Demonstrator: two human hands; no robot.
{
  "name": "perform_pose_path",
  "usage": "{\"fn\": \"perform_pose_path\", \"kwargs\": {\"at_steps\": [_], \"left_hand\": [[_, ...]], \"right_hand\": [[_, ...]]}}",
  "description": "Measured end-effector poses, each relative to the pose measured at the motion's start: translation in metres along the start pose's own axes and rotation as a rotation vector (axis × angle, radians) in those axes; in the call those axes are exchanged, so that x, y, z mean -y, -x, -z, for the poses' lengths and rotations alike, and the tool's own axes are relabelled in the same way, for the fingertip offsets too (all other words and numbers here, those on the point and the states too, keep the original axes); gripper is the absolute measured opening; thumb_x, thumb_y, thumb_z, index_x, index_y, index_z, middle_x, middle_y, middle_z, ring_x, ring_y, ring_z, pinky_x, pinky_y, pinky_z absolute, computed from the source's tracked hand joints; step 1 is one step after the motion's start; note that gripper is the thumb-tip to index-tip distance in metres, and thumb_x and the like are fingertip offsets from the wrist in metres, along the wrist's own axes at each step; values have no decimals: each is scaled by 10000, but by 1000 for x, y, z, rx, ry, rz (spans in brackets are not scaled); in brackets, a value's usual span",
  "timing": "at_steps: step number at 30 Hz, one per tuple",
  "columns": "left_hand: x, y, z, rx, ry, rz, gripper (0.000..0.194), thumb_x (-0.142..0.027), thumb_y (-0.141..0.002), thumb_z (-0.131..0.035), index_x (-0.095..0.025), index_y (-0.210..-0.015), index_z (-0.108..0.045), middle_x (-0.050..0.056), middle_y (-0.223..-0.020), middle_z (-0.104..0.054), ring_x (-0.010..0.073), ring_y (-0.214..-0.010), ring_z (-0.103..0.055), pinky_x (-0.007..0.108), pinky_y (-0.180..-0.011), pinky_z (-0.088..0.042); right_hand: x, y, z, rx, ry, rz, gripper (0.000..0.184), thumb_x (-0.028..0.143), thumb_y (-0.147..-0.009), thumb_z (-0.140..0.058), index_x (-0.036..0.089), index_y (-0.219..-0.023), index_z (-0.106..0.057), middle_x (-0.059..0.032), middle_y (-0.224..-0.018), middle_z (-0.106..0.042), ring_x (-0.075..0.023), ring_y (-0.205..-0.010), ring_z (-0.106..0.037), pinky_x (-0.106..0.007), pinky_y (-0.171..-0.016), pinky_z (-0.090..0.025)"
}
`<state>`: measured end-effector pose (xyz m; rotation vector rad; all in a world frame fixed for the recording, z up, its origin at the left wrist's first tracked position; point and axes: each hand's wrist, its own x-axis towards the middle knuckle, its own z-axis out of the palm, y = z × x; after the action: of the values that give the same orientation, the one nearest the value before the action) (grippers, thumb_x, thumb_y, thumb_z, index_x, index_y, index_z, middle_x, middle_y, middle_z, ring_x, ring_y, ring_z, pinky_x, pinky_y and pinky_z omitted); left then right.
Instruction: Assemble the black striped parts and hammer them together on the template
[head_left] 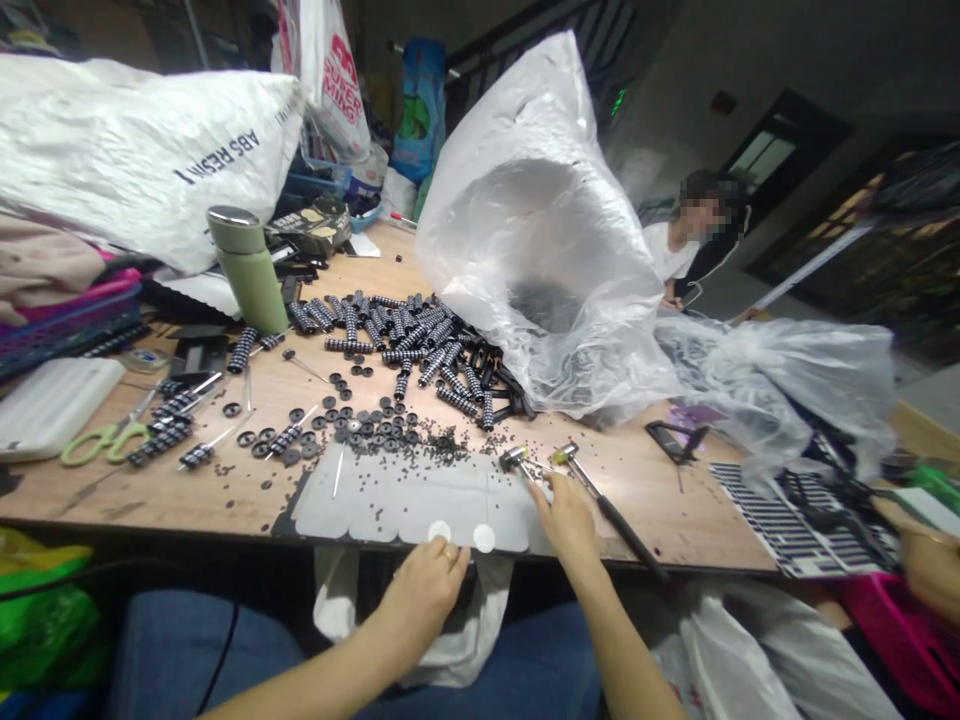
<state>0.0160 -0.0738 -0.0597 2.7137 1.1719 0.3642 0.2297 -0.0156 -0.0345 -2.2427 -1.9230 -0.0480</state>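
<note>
Left hand [427, 583] at the mat's [450, 495] front edge, fingers bunched at one white disc [439, 528]; can't tell if it's pinched. Second disc [484, 538] lies flat farther right on the same mat edge, presumably parked for easy reach. Right hand [564, 515] over the mat's right end, fingers part-curled by a hammer [514, 459]; grip or contact unclear. Second hammer [611, 515] right of the mat, handle toward the near table [697, 525] edge, likely for a quick grab. Black bits [444, 446] scattered on the mat, densest at its far edge, probably to keep stock close. Wheels [382, 430] loose past its far-left edge. Rollers [427, 335] piled behind the mat; clear bag [540, 220] behind its right side, maybe bulk storage.
</note>
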Motion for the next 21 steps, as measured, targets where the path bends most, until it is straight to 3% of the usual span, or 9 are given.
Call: {"fn": "perform_pose_path", "kwargs": {"at_steps": [3, 7, 9, 12, 14, 17, 18, 21], "left_hand": [[0, -1, -1, -77, 27, -28, 355, -109, -796, -474, -98, -1150, -495, 120, -922, -598, 226, -861, -546, 376, -748, -480], [15, -12, 23, -289, 44, -55, 337, -165, -822, -464, -111, -1154, -483, 125, -986, -582, 214, -930, -532, 361, -796, -479], [28, -19, 37, -419, 9, -36, 339, -153, -829, -447, -108, -1163, -479, 136, -1020, -572, 218, -980, -517, 361, -825, -469], [52, -32, 50, -544, -86, -19, 409, -160, -817, -474, -139, -1224, -445, 147, -1160, -520, 264, -1124, -438, 431, -920, -402], [67, -43, 49, -540, -115, -62, 437, -164, -817, -472, -163, -1252, -425, 136, -1189, -520, 280, -1165, -411, 484, -960, -347], [85, -56, 37, -466, 14, -83, 411, -139, -847, -382, -147, -1256, -419, 114, -1015, -622, 219, -1011, -547, 417, -891, -431], [89, -58, 32, -449, 87, -50, 402, -147, -854, -359, -141, -1252, -422, 109, -981, -635, 200, -954, -578, 377, -844, -466], [98, -58, 25, -452, 280, 111, 383, -251, -859, -368, -142, -1217, -450, 118, -1067, -619, 195, -960, -592, 331, -803, -495]], "right_hand": [[36, -44, -11, -36, -89, -41, 365, 448, -843, -422, 120, -898, -572, -152, -913, -606, -258, -938, -521, -334, -794, -355], [69, -87, -13, 20, -223, -64, 286, 362, -808, -475, 106, -811, -602, -161, -867, -616, -238, -866, -544, -303, -729, -366], [71, -86, -8, 34, -285, -35, 251, 315, -812, -451, 127, -754, -607, -112, -790, -623, -194, -782, -555, -263, -673, -367], [68, -59, 3, 92, -384, 51, 267, 330, -804, -458, 162, -645, -591, -11, -627, -589, -124, -631, -532, -202, -576, -355], [69, -38, 9, 212, -533, 163, 285, 352, -793, -483, 164, -596, -570, 30, -546, -544, -98, -558, -503, -178, -518, -345], [75, -30, 10, 367, -786, 313, 344, 370, -853, -396, 159, -653, -581, 22, -594, -567, -98, -580, -519, -178, -534, -380], [77, -36, 7, 333, -801, 314, 343, 362, -871, -365, 161, -711, -594, 6, -664, -594, -108, -640, -539, -191, -587, -403], [80, -70, -5, 76, -672, 201, 214, 271, -853, -419, 163, -919, -591, -67, -951, -605, -170, -928, -525, -282, -816, -391]]}}
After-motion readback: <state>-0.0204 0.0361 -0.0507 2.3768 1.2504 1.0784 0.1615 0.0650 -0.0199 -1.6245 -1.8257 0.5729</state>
